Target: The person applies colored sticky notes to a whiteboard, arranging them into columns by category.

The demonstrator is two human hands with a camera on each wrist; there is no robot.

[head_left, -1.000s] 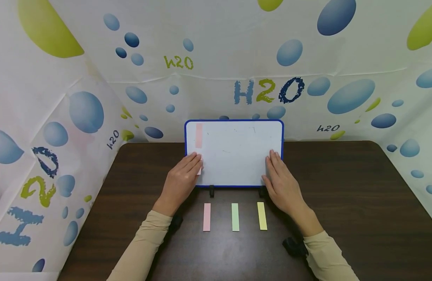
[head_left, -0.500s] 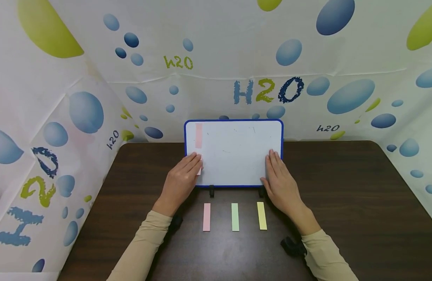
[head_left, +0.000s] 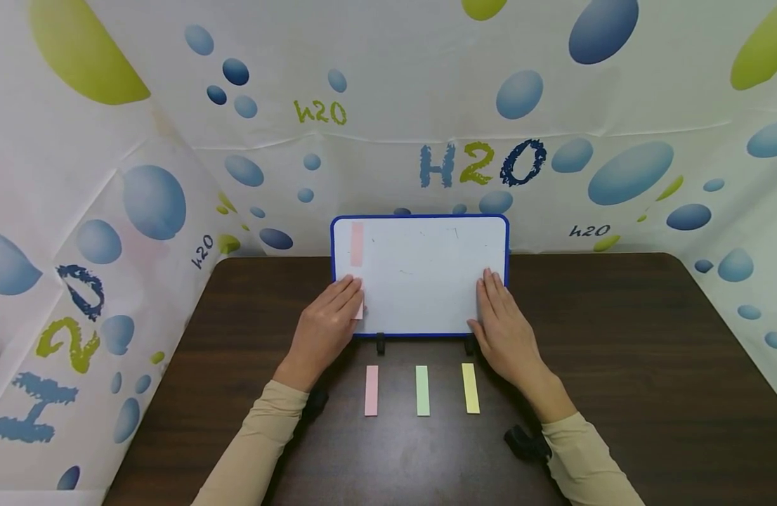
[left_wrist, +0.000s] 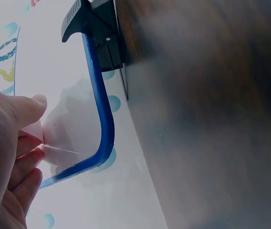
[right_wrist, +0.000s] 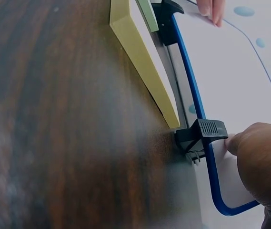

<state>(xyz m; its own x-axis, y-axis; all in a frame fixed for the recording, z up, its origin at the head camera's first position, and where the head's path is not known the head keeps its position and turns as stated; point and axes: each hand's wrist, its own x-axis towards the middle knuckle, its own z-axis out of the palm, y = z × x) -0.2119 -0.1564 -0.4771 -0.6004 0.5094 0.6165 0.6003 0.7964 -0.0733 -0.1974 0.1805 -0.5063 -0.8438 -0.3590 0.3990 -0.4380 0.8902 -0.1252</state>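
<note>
In left hand (head_left: 328, 314), left of frame centre: pale pink paper strip (left_wrist: 35, 130), pinched, showing slightly lower on blue-framed whiteboard (head_left: 420, 299) than moments ago (apparently being aligned); beneath straight-fingered right hand (head_left: 507, 325), whiteboard's right side.

The white backdrop (head_left: 401, 84) printed with blue and green drops bears large blue-green-navy "H2O" lettering (head_left: 480, 169) at upper centre and a slanting "H2O" (head_left: 69, 344) at lower left; smaller "h2O" (head_left: 320, 112) stands green at upper left of centre, dark "h2O" (head_left: 589, 230) at middle right, tilted dark "h2O" (head_left: 202, 251) at middle left.
</note>
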